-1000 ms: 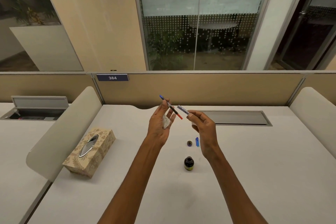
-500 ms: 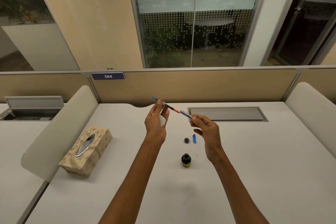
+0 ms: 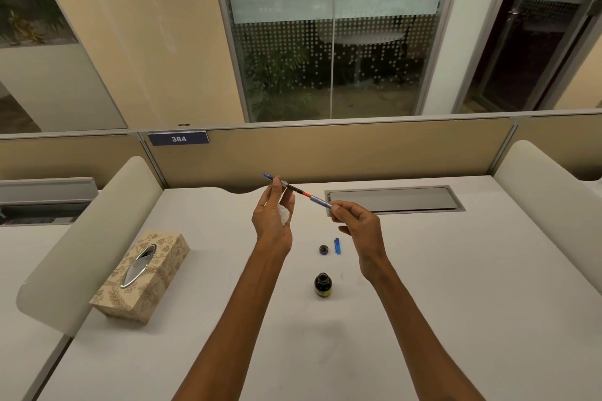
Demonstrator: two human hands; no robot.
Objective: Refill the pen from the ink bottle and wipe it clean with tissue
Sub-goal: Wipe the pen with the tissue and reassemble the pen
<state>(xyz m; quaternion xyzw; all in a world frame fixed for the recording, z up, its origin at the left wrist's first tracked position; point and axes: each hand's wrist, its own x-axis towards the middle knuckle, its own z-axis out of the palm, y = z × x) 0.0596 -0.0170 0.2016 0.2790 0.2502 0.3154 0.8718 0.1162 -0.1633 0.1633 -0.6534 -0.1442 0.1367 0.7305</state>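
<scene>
Above the white desk, my left hand (image 3: 273,218) pinches the front part of the pen (image 3: 293,188), its blue tip pointing up and left. A crumpled white tissue (image 3: 284,215) is tucked in the same palm. My right hand (image 3: 358,225) holds the clear blue barrel (image 3: 321,202) by its rear end. The barrel's mouth meets the red end of the front part. On the desk below stands the open dark ink bottle (image 3: 323,285). Its small cap (image 3: 323,250) and the blue pen cap (image 3: 337,246) lie just beyond it.
A patterned tissue box (image 3: 143,277) sits on the desk (image 3: 456,286) to the left. A grey cable hatch (image 3: 394,199) is set into the desk behind my right hand. Curved white dividers (image 3: 97,238) flank both sides, and a beige partition runs along the back.
My hands have come together. The barrel, apart from the red end a second ago, now meets it in one line. The camera has tilted slightly.
</scene>
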